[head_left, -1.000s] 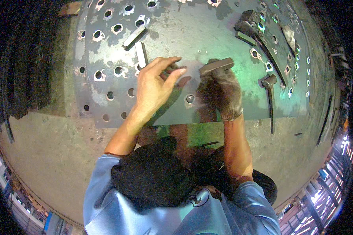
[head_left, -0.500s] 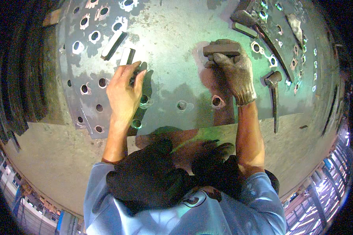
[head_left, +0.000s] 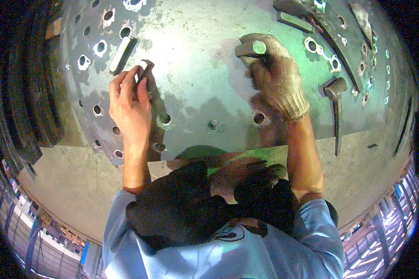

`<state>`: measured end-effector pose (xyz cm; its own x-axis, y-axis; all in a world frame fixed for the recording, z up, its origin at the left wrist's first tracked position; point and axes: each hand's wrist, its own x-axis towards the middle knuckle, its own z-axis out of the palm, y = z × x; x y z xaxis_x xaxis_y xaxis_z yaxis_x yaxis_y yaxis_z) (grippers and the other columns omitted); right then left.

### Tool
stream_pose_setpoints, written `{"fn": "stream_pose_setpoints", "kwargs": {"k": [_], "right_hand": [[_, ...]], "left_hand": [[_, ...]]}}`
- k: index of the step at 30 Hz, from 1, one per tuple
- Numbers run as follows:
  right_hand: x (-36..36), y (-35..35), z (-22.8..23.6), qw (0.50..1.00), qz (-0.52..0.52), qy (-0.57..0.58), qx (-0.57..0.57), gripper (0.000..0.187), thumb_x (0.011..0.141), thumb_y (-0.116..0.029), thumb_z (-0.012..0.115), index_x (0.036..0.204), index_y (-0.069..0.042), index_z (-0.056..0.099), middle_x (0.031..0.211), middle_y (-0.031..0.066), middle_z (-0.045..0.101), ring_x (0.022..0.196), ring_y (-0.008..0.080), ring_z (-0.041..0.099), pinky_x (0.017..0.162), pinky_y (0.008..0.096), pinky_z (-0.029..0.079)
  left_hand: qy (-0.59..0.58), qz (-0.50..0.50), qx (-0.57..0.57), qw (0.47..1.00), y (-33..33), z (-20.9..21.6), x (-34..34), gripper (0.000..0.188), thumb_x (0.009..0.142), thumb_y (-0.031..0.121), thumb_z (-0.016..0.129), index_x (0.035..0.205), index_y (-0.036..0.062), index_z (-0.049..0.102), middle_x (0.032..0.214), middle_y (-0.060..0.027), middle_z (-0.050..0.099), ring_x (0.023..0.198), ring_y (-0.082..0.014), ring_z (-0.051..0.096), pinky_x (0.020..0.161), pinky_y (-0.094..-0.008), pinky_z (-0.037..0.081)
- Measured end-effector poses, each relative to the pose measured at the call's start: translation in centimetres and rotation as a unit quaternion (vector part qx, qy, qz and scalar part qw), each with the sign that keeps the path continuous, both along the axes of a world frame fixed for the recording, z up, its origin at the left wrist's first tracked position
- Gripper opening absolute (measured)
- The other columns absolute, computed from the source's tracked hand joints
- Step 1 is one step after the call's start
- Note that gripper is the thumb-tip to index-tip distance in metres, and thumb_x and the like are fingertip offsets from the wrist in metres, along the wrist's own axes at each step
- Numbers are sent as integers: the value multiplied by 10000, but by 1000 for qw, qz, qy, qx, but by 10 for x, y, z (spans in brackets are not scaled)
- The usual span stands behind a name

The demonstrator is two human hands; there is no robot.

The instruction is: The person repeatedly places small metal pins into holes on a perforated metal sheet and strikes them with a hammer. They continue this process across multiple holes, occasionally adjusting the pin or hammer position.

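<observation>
My bare left hand [head_left: 131,100] pinches a short dark metal bar [head_left: 145,69] between thumb and fingers, tilted over the steel plate [head_left: 186,83]. Just beyond those fingertips another short bar [head_left: 124,56] with a bright top face lies on the plate. A knit work glove covers my right hand [head_left: 279,79], whose fingers close round a short metal piece [head_left: 247,49]. One end of that piece shows a round, green-lit face; the glove hides part of it. To the right lies a hammer [head_left: 336,90], its handle pointing toward me.
Several holes with bright, rough rims pierce the plate, mostly on its left and right sides. At the far right lie a long dark bar [head_left: 340,49] and a short block [head_left: 295,21]. Dark stacked strips [head_left: 30,107] stand at the left. Concrete floor [head_left: 74,181] borders the plate's near edge.
My left hand has taken hold of the bar beyond its fingertips and tilted it. My right hand has turned its metal piece, bringing a round end into view. The whole view has shifted slightly.
</observation>
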<state>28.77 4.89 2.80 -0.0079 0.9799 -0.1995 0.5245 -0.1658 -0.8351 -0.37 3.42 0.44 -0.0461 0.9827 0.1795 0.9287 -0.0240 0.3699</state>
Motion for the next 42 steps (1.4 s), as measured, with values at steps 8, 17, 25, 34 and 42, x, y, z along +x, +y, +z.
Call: {"fn": "stream_pose_setpoints", "kwargs": {"k": [8, 17, 25, 34, 42], "right_hand": [[-1, -1, -6, 996, 36, -59, 60, 335, 861, -69, 671, 1193, -96, 637, 1124, 168, 672, 1030, 379, 654, 900, 443, 535], [-1, -1, -9, 987, 56, -95, 121, 339, 840, -75, 691, 1174, -82, 636, 1123, 166, 682, 1051, 388, 651, 925, 442, 528], [-2, -1, -15, 983, 48, -115, 134, 311, 887, -144, 708, 1184, -85, 636, 1120, 188, 682, 1043, 405, 654, 904, 457, 535], [-4, -3, -13, 984, 36, -124, 121, 328, 882, -151, 716, 1195, -90, 636, 1133, 193, 678, 1062, 407, 647, 912, 462, 530], [15, -18, -4, 981, -22, -131, 138, 410, 849, -126, 743, 1244, -79, 647, 1169, 164, 689, 1085, 332, 671, 939, 408, 541]], "left_hand": [[-19, 19, -3, 1000, -1, -3, -5, 279, 889, 127, 755, 1168, 121, 734, 1146, -105, 691, 959, -269, 709, 795, -370, 586], [21, 21, 1, 1000, -2, -4, -16, 249, 904, 154, 737, 1148, 104, 730, 1152, -112, 693, 970, -298, 703, 808, -389, 568], [20, 9, 29, 999, -1, -8, -26, 251, 904, 152, 734, 1145, 84, 723, 1135, -116, 695, 978, -309, 697, 816, -395, 556], [17, 16, 21, 1000, -1, -7, -27, 250, 901, 154, 737, 1142, 87, 724, 1107, -112, 695, 950, -302, 699, 792, -389, 555], [38, 33, 31, 998, 0, -9, -32, 264, 921, 200, 714, 1167, 102, 720, 1126, -89, 676, 959, -302, 694, 775, -419, 558]]}}
